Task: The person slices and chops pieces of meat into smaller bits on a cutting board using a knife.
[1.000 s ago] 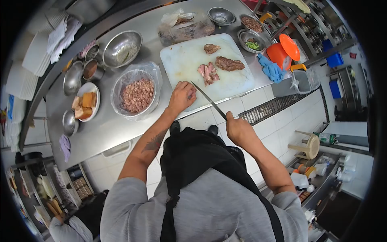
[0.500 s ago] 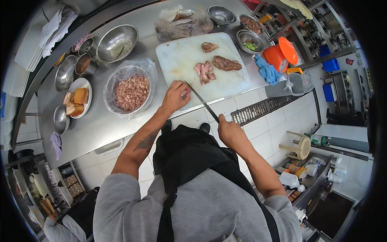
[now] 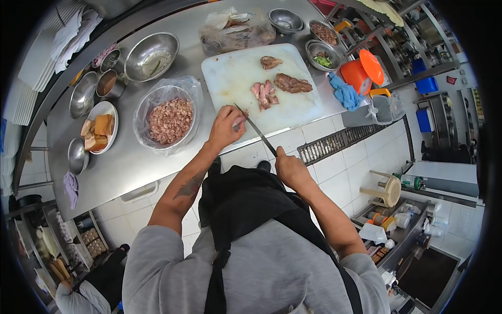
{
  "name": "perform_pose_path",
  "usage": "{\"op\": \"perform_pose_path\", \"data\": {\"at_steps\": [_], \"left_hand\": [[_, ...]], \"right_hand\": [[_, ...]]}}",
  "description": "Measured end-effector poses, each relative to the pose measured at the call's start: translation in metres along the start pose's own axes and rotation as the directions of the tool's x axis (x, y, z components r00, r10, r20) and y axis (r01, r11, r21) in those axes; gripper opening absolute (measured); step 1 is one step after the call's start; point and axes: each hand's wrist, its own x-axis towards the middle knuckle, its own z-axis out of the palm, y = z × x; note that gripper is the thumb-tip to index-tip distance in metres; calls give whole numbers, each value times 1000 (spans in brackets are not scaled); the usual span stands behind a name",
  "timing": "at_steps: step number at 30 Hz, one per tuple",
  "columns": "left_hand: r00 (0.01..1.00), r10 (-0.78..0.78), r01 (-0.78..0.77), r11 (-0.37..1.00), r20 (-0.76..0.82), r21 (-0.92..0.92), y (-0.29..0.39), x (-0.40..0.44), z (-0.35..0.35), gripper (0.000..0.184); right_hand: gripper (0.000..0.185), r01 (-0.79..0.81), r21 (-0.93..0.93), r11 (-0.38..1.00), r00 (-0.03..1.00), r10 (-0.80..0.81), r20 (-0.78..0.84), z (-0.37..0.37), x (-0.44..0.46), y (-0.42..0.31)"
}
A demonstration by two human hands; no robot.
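My right hand (image 3: 291, 168) is wrapped round the handle of a long knife (image 3: 257, 131), whose tip points toward the fingers of my left hand. My left hand (image 3: 227, 126) rests at the near left part of a white cutting board (image 3: 230, 78), fingers curled together; what they press on is mostly hidden, with a small bit of meat (image 3: 246, 112) showing beside them. Sliced meat strips (image 3: 264, 95) lie further in on the board. A larger browned piece (image 3: 293, 83) is at their right, and a smaller piece (image 3: 271, 63) lies behind.
Left of the board stands a plastic-lined bowl of diced meat (image 3: 170, 120), with a plate of yellowish blocks (image 3: 101, 125) and metal bowls (image 3: 151, 56) beyond. A blue cloth (image 3: 344, 91) and orange container (image 3: 356, 76) are at the right. A co-worker (image 3: 94, 293) is at lower left.
The knife and my right hand have moved left, closer to my left hand. The whole view has also shifted slightly. My left hand keeps its place on the board.
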Motion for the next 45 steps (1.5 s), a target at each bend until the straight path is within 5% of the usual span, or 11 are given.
{"op": "perform_pose_path", "data": {"at_steps": [6, 9, 11, 17, 23, 33, 39, 45], "left_hand": [[994, -107, 109, 990, 23, -91, -1, -1, -1, 24], [959, -270, 281, 937, 83, -208, 1, -3, -4, 21], [1000, -6, 7, 999, 29, -53, -4, 1, -3, 19], [1000, 2, -2, 1000, 20, 4, 1, 5, -3, 16], [999, -9, 10, 1000, 44, -23, -8, 1, 0, 18], [999, -33, 32, 999, 5, 25, -3, -1, -5, 17], [997, -33, 34, 999, 71, -13, -6, 0, -8, 17], [998, -40, 40, 999, -47, 2, 2, -2, -7, 17]], "right_hand": [[20, -39, -12, 999, 999, 40, 20, -5, 2, -2], [19, -48, -3, 999, 998, 48, 45, -14, 1, -6], [19, -30, 1, 1000, 999, 30, 37, -24, -3, -7], [17, -5, -25, 1000, 999, 6, 35, -52, -27, -22], [17, -15, 32, 999, 1000, 15, 8, 12, 10, -1], [24, -19, -33, 999, 996, 22, 82, -50, -21, -30], [25, -20, 28, 999, 999, 20, 25, 12, 13, -7], [21, -94, 42, 995, 988, 88, 126, -34, 5, -22]]}}
